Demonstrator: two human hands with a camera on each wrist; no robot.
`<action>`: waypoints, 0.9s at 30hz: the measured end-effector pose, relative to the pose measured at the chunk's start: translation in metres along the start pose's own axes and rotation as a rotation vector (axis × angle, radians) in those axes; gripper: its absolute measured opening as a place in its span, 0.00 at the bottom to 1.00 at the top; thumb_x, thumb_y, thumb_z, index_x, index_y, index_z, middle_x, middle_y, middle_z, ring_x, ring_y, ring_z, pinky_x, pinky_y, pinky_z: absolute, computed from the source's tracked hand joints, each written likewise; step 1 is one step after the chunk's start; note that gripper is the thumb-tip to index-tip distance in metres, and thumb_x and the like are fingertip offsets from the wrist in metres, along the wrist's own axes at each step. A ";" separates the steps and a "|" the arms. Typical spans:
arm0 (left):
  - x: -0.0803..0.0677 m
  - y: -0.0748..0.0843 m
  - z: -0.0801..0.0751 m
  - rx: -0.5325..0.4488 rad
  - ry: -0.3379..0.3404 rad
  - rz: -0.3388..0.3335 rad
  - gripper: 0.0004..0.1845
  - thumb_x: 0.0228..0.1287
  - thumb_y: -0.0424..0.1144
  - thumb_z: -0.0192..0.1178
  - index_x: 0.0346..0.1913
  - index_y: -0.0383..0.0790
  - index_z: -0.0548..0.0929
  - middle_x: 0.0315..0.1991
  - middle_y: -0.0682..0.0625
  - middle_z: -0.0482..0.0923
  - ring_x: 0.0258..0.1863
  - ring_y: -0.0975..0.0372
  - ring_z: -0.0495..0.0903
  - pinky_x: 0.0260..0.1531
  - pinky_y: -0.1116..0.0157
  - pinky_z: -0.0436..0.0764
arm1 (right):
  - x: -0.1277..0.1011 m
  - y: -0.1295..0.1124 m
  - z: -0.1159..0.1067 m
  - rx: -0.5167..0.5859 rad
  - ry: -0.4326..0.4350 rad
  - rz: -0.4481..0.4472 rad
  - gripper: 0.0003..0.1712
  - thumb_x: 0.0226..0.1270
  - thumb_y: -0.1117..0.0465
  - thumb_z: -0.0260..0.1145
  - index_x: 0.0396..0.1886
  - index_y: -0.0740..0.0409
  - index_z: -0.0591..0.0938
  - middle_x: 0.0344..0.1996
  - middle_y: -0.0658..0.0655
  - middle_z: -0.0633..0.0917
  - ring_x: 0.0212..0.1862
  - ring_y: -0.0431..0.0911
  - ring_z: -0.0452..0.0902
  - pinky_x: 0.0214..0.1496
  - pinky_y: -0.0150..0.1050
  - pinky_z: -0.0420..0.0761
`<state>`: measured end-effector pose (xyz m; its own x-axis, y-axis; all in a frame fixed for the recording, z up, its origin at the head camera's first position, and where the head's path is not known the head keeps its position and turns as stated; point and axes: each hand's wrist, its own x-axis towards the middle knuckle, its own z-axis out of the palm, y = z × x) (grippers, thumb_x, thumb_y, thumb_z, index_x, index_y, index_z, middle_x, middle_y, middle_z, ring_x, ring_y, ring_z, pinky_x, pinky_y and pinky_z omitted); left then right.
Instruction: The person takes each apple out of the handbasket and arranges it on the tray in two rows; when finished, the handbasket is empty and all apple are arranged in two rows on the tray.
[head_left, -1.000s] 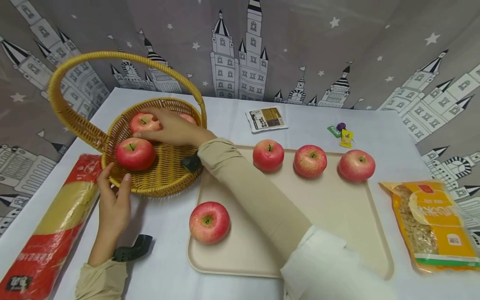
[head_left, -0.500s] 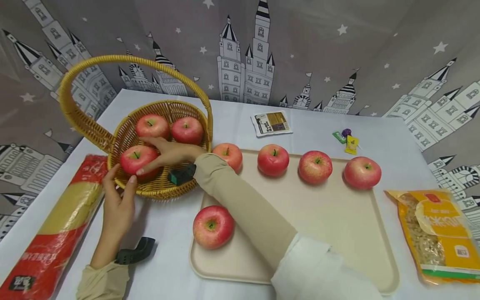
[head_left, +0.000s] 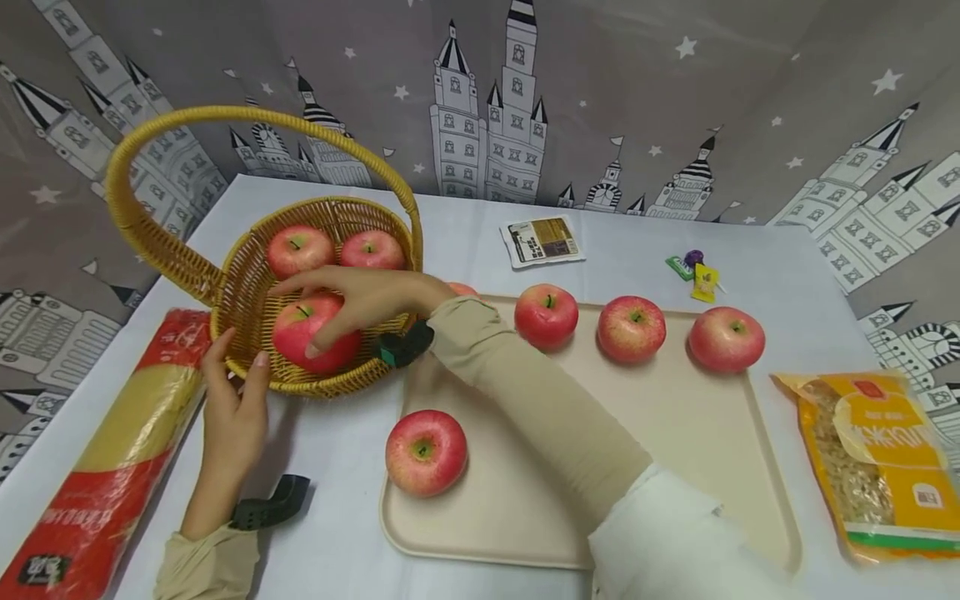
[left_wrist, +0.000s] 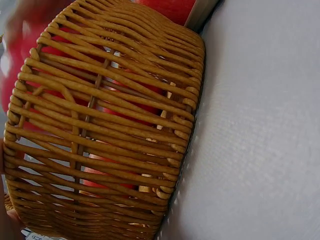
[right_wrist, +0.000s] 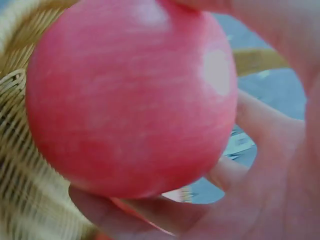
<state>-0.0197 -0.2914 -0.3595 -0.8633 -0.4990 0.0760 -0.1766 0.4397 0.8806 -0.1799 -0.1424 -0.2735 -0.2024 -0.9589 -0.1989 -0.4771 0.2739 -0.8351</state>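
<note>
At the far left of the bench [head_left: 480, 233], under its white cloth, lies a long red and yellow plastic packet [head_left: 105, 450], glossy and crinkled. Just beside it the left hand [head_left: 234, 408] rests against the outer wall of the wicker basket [head_left: 247, 275], thumb and fingers curled round the near rim; the left wrist view shows the tight round woven canes close up. The basket is oval with a tall arched handle and holds three smooth, round red apples. The nearest apple [head_left: 311, 333] sits by the front rim, and the right hand [head_left: 367, 296] grips it from above, fingers wrapped over its top and side; the right wrist view shows its pink skin filling the palm. To the right, a beige, round-cornered tray [head_left: 675, 450] carries more apples, one near its front left corner and a row along the back. At the far right lies a yellow bag [head_left: 877, 458], its contents pale and flaky.
</note>
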 end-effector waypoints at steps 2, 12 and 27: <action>0.000 0.000 -0.001 -0.004 0.007 0.002 0.29 0.69 0.46 0.42 0.69 0.51 0.47 0.71 0.46 0.45 0.69 0.51 0.49 0.63 0.43 0.55 | -0.019 -0.009 -0.004 -0.018 0.028 -0.031 0.39 0.54 0.57 0.66 0.66 0.44 0.62 0.65 0.45 0.64 0.62 0.33 0.56 0.58 0.23 0.65; -0.001 -0.001 -0.002 -0.015 0.028 0.011 0.29 0.69 0.44 0.42 0.69 0.50 0.47 0.71 0.47 0.44 0.68 0.50 0.51 0.64 0.46 0.55 | -0.113 0.003 0.009 -0.003 0.257 -0.151 0.34 0.48 0.52 0.72 0.58 0.44 0.73 0.53 0.44 0.70 0.57 0.35 0.62 0.56 0.30 0.72; 0.001 0.000 0.000 -0.029 0.004 0.007 0.29 0.69 0.43 0.42 0.70 0.49 0.46 0.71 0.46 0.43 0.69 0.48 0.50 0.64 0.44 0.54 | -0.234 0.073 0.098 0.023 0.309 -0.041 0.33 0.49 0.46 0.70 0.57 0.39 0.71 0.53 0.46 0.66 0.56 0.39 0.61 0.56 0.33 0.70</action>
<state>-0.0202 -0.2919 -0.3595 -0.8623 -0.4994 0.0840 -0.1569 0.4212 0.8933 -0.0837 0.0945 -0.3376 -0.4357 -0.9001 -0.0022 -0.4714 0.2303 -0.8513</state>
